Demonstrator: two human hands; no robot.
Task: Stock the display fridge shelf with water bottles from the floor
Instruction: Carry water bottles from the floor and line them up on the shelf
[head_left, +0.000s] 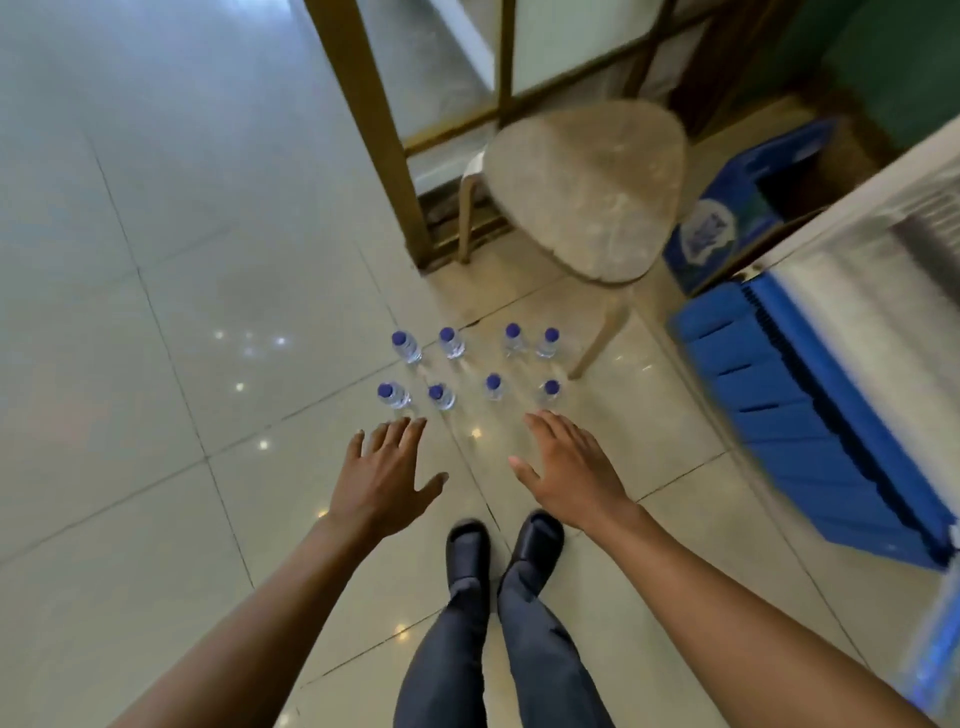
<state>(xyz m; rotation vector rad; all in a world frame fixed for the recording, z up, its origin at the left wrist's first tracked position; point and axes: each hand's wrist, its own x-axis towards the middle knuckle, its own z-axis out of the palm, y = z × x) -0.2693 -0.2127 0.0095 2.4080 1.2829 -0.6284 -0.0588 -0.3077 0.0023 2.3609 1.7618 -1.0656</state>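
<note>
Mid-frame, both hands — left hand (385, 470), right hand (566, 462) — spread empty above clear purple-capped plastic water bottles (470, 366); grip the nearest upright bottles by their bodies.

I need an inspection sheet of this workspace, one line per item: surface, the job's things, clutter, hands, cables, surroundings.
Surface: glossy tiled floor, with light reflections.
Job's things: eight water bottles with blue caps, upright on the floor in two rows of four; none held.
Clutter: nothing seen.
Hands: left hand and right hand both open, fingers spread, reaching toward the near row, touching nothing.
Cables: nothing seen.
Surroundings: beige stool behind the bottles; blue carton beyond it; blue grille at the foot of a white unit on the right; wooden frame behind; the person's dark shoes below the hands.
</note>
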